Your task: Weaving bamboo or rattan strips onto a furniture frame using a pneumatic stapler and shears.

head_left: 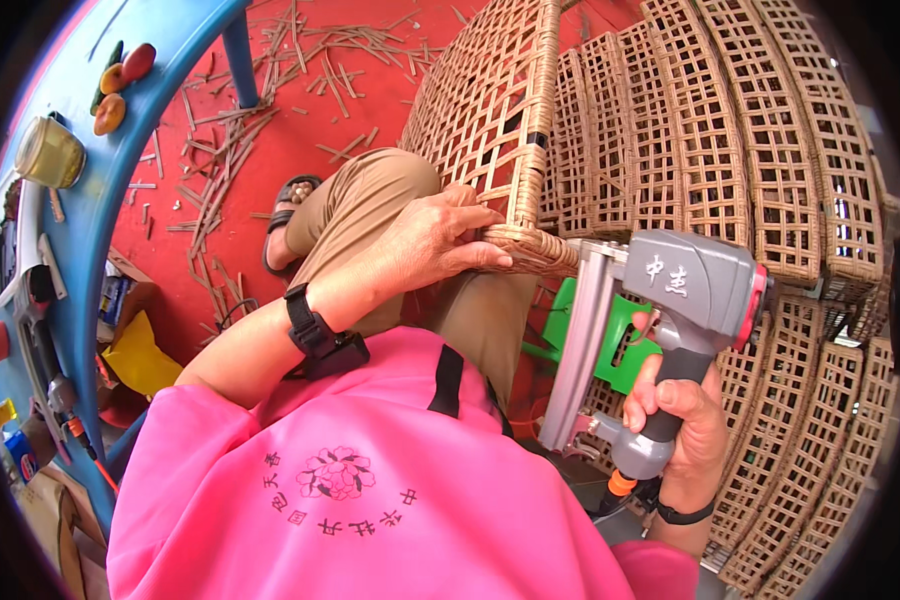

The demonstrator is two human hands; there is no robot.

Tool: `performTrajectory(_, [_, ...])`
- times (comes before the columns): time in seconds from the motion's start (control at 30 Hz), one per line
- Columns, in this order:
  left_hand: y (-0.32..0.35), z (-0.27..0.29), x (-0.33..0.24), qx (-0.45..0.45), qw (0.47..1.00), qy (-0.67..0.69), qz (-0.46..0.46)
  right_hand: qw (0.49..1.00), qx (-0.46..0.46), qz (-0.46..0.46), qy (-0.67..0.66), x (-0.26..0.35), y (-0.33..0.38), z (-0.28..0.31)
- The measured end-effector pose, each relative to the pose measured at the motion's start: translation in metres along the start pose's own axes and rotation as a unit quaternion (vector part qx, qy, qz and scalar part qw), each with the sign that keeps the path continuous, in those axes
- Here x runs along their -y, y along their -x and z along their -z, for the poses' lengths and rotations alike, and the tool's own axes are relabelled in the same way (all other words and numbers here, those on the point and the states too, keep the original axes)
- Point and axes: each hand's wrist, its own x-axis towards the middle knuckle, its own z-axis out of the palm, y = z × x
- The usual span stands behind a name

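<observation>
A woven wicker basket (485, 110) with an open lattice weave rests on its side before me, by my knees. My left hand (438, 238) grips its near rim at the corner, the thumb on top and the fingers bent over the edge. In my right hand (682, 415) is a grey pneumatic staple gun (690, 290), held by its black handle. The gun's nose touches or lies very close to the basket's corner, just right of my left hand; which of the two I cannot tell. An orange hose fitting shows at the handle's base.
Several stacked wicker baskets (740, 130) fill the right side. A green plastic stool (620, 345) stands behind the staple gun. On the left, a blue table (160, 75) holds fruit (111, 113), a glass jar (50, 153) and tools. Cane scraps (232, 165) litter the red floor (300, 110).
</observation>
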Motion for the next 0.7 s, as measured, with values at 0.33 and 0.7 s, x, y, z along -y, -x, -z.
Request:
performTrajectory(0.33, [0.002, 0.002, 0.013, 0.008, 0.999, 0.004, -0.031, 0.996, 0.059, -0.070, 0.012, 0.021, -0.018, -0.029])
performTrajectory(0.7, [0.000, 0.005, 0.022, 0.031, 0.998, 0.038, -0.029, 0.989, 0.046, -0.138, 0.034, 0.049, -0.031, -0.038])
